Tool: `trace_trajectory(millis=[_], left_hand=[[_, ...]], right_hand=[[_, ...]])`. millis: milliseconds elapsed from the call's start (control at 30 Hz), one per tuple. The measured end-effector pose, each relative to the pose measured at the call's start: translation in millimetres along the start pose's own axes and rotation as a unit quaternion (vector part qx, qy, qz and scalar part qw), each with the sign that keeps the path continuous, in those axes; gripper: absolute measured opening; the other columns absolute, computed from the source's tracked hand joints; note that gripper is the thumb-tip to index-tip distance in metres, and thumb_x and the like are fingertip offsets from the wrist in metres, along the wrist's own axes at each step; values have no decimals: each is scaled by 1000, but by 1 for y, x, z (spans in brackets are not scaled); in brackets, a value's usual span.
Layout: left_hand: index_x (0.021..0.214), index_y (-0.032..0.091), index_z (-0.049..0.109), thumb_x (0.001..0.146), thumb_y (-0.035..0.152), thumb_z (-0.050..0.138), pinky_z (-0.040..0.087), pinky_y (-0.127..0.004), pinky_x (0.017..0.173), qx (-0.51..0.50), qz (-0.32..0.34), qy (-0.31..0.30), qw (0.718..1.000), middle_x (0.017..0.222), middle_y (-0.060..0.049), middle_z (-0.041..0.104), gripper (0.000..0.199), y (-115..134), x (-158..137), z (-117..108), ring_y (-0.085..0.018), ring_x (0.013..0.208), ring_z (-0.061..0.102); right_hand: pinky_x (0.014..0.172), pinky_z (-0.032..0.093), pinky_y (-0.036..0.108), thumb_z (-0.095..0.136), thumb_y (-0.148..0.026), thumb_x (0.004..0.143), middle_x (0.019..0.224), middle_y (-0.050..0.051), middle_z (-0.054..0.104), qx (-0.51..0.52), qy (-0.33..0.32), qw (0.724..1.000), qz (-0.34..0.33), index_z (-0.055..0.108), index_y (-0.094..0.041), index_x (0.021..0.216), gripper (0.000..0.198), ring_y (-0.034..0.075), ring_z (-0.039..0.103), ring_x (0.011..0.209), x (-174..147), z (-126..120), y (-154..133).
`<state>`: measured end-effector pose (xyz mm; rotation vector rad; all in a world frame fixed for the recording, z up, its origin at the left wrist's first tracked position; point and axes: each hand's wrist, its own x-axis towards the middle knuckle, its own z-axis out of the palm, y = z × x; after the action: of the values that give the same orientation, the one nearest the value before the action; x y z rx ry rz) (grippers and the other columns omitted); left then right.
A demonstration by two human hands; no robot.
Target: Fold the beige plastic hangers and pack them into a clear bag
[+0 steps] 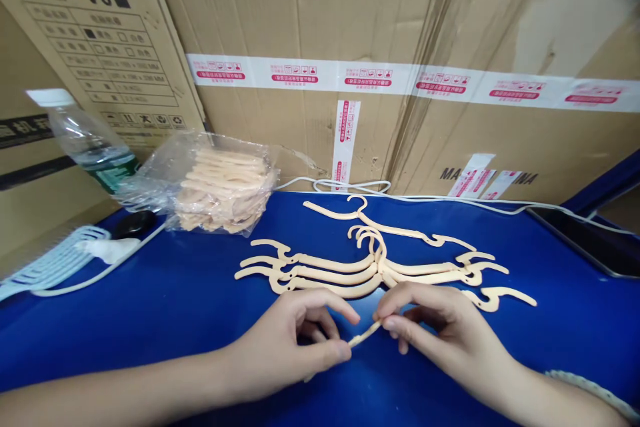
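Observation:
A slim beige plastic hanger piece (365, 333) spans the gap between my two hands, above the blue tabletop. My right hand (440, 323) pinches its upper right end between thumb and forefinger. At its lower left end, my left hand (300, 333) has the thumb against it, with the forefinger lifted away; the fingers behind are partly hidden. Just beyond my hands lie several beige hangers (340, 273), nested together with hooks pointing away. One separate hanger (390, 221) lies farther back, its right arm jointed to a curved end piece.
A clear plastic bag (225, 190) of beige pieces lies at the back left. Near it are a water bottle (90, 140), a light blue slotted object (65, 257) and a black rounded object (134, 223). White cable (450, 199) runs before cardboard boxes (300, 13). A dark flat device (585, 240) lies right.

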<state>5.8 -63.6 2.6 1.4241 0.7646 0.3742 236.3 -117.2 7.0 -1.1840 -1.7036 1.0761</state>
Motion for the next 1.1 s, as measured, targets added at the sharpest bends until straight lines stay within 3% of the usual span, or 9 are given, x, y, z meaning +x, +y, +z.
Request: trace_trajectory(millis=[233, 333, 400, 500, 600, 700, 800, 1000, 1100], left_hand=[[94, 15, 66, 74, 20, 68, 47, -24, 63, 44, 30, -7, 999, 78, -3, 70, 20, 7, -1, 3, -14, 67, 62], [82, 16, 70, 79, 25, 66, 45, -22, 63, 67, 51, 60, 995, 75, -1, 67, 11, 8, -2, 1, -13, 67, 58], [76, 16, 69, 80, 29, 67, 43, -21, 60, 44, 58, 110, 991, 70, 0, 64, 14, 7, -3, -2, -11, 63, 54], [71, 16, 66, 77, 33, 72, 41, -21, 56, -22, 66, 151, 986, 63, 3, 59, 19, 3, -2, -7, -10, 56, 51], [68, 16, 63, 74, 36, 79, 45, -22, 62, -100, 79, 153, 980, 62, 3, 57, 26, 0, 0, -10, -11, 58, 55], [71, 16, 63, 74, 41, 81, 47, -24, 68, -142, 81, 138, 977, 66, 3, 59, 31, -1, 1, -11, -12, 64, 59], [74, 15, 61, 80, 48, 75, 45, -22, 63, -122, 82, 138, 979, 67, 2, 59, 36, 1, 0, -12, -10, 60, 53], [84, 14, 60, 89, 58, 59, 37, -18, 46, -108, 79, 154, 979, 69, -1, 60, 44, 5, -4, -15, -8, 53, 46], [82, 15, 56, 89, 59, 58, 38, -17, 43, -180, 60, 158, 969, 74, -4, 64, 45, 8, -4, -18, -11, 57, 52]], right_hand=[[50, 53, 21, 67, -38, 88, 76, 4, 67, 45, 82, 996, 0, 69, -18, 85, 20, 11, 62, 53, 3, -7, -1], [53, 54, 23, 66, -38, 89, 79, 4, 69, -11, 71, 997, -9, 70, -19, 84, 20, 13, 63, 58, 5, -14, 0], [63, 56, 26, 61, -36, 92, 86, 5, 71, -95, 91, 990, -54, 70, -21, 90, 17, 17, 67, 71, 9, -28, 4], [86, 53, 40, 57, -31, 94, 101, 8, 71, -289, 150, 929, -175, 69, -22, 101, 17, 24, 64, 96, 22, -64, 18], [90, 49, 50, 57, -38, 93, 104, 12, 70, -429, 159, 871, -180, 70, -21, 106, 25, 31, 60, 101, 36, -101, 42], [88, 49, 52, 55, -43, 93, 107, 13, 69, -448, 115, 878, -127, 70, -20, 105, 30, 32, 60, 101, 44, -119, 61], [84, 51, 47, 53, -42, 94, 98, 11, 70, -442, 85, 886, -110, 68, -21, 92, 27, 29, 62, 95, 45, -119, 66], [61, 50, 31, 53, -51, 93, 80, 4, 66, -404, 108, 907, -56, 60, -22, 83, 31, 19, 61, 66, 36, -117, 50], [64, 52, 29, 54, -54, 91, 80, 4, 67, -370, 143, 916, -55, 59, -22, 82, 34, 19, 63, 69, 33, -125, 45]])
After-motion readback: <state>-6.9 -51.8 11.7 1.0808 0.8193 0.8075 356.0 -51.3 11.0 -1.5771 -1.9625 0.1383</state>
